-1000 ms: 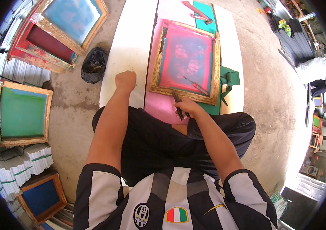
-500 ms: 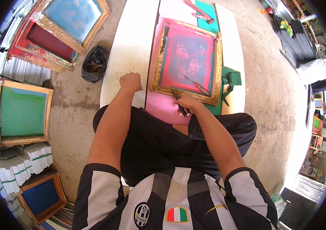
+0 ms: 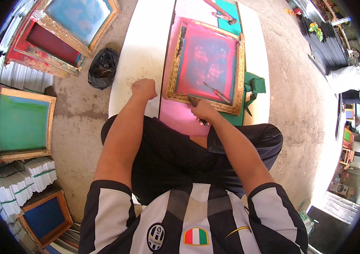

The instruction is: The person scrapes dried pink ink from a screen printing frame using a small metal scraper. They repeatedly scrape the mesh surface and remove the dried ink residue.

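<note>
My right hand (image 3: pixel 204 111) is closed round a pair of pliers (image 3: pixel 193 101) with dark handles. Their jaws reach the near wooden bar of a printing screen frame (image 3: pixel 241 76), whose mesh (image 3: pixel 207 63) is stained pink and blue. Across the mesh's near right part lies a screwdriver (image 3: pixel 217 92) with a red handle. My left hand (image 3: pixel 144 89) is a fist on the white bench top (image 3: pixel 139 46), left of the frame; whatever it may hold is hidden. Small curled bits (image 3: pixel 135 80) lie beside that fist.
Beyond the frame, a hammer (image 3: pixel 224 12) lies partly on a green sheet (image 3: pixel 229 24). Dark green cloth (image 3: pixel 254 85) sits at the frame's right. On the floor at left are a black plastic bag (image 3: pixel 103 67), more screens (image 3: pixel 23 120) and stacked white sheets (image 3: pixel 27 175).
My right hand has turned slightly and moved a little toward the frame's bar; less of the pliers' handles shows now. My left fist has stayed in place.
</note>
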